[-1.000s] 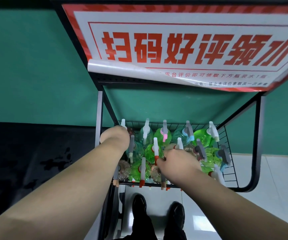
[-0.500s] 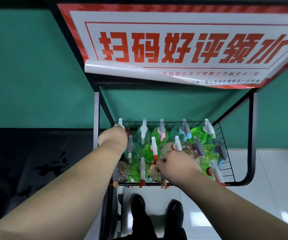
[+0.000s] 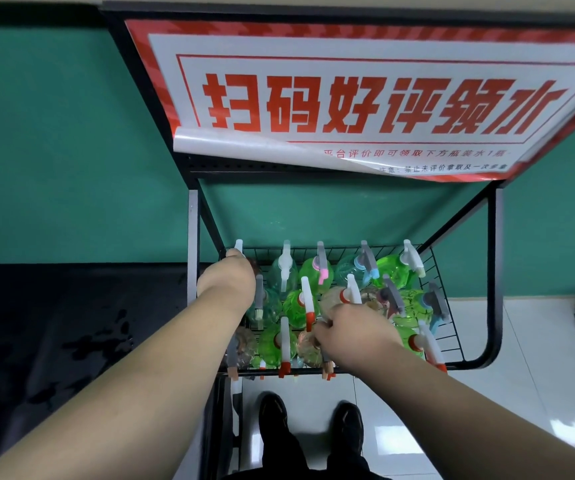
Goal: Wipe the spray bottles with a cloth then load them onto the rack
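- Head view: spray bottles (image 3: 317, 271), green and clear, stand packed in rows in the wire basket (image 3: 452, 341) of the black rack (image 3: 493, 271)
- My left hand (image 3: 227, 282) sits over the back-left corner bottle, its white nozzle (image 3: 238, 244) poking out past it; fingers hidden, grip cannot be told
- My right hand (image 3: 351, 327) reaches into the front row, fingers curled round the top of a brownish bottle (image 3: 308, 346)
- Red-lettered sign (image 3: 365, 98) above; my black shoes (image 3: 272, 410) on the tiles below

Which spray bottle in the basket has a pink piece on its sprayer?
The green bottle in the middle of the back row; its neighbours' sprayers show white, blue or red instead.
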